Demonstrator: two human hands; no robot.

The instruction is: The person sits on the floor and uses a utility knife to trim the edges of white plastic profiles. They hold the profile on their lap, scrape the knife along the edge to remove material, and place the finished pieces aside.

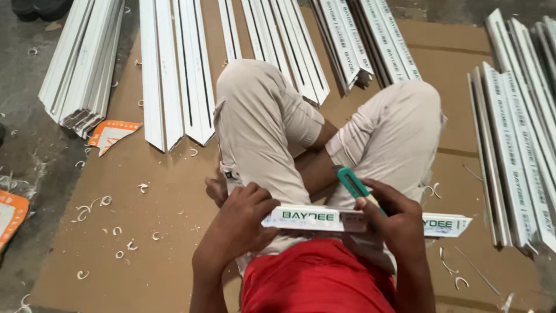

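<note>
Left hand point(240, 217) clamps white strip point(307, 218) across the lap, fingers wrapped round its end; right hand point(394, 223) closed on green knife point(352, 184) at mid-strip; risk: blade slips toward left fingers or thigh; no containers; shavings point(95, 206) on cardboard point(162, 232); strip stacks point(174, 69) beyond.

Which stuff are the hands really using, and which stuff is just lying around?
In use:
left hand gripping the short white strip
right hand holding the green-handled knife against that strip

Lying about:
white strip bundles on the cardboard sheet
more strips at right
curly white shavings
orange-and-white scrap
</note>
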